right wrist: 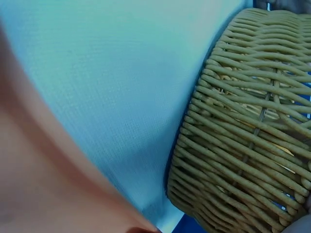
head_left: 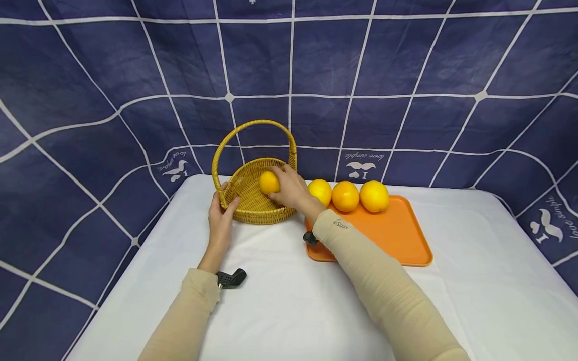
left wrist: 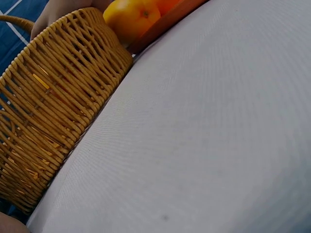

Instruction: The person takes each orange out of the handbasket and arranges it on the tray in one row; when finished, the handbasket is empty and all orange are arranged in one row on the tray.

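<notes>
In the head view a wicker basket with a tall arched handle stands on the white-covered table. My left hand grips its left side near the foot of the handle, thumb along the front. An orange is held in my right hand, over the inside of the basket near its right rim. Part of that orange is hidden by the fingers. The woven wall of the basket fills the left of the left wrist view and the basket's side the right of the right wrist view.
To the right lies an orange tray, partly behind the right forearm. Three more oranges sit in a row along its back edge. A blue checked cloth hangs behind the table and at both sides.
</notes>
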The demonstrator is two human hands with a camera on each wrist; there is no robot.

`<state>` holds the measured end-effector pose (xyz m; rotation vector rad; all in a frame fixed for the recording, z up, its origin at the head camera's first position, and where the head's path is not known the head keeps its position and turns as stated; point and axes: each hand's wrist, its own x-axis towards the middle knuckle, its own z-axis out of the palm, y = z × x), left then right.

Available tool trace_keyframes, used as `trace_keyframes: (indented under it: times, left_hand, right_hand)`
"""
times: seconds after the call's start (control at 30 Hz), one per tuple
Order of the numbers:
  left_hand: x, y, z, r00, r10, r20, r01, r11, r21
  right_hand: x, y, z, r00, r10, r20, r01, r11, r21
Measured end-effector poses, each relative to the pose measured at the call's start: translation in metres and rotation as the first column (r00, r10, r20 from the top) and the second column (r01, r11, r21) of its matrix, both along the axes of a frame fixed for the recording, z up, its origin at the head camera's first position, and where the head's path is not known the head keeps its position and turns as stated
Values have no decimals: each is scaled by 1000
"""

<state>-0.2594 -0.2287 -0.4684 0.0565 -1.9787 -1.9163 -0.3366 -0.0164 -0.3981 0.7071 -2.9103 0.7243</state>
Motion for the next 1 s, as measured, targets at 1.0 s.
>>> trace_keyframes:
  times: [1.0]
  left_hand:
    - [22, 10, 33, 998, -26, 56, 28, 999, -22]
  right_hand:
    - [26, 32, 19, 1000, 8, -22, -13, 977, -212]
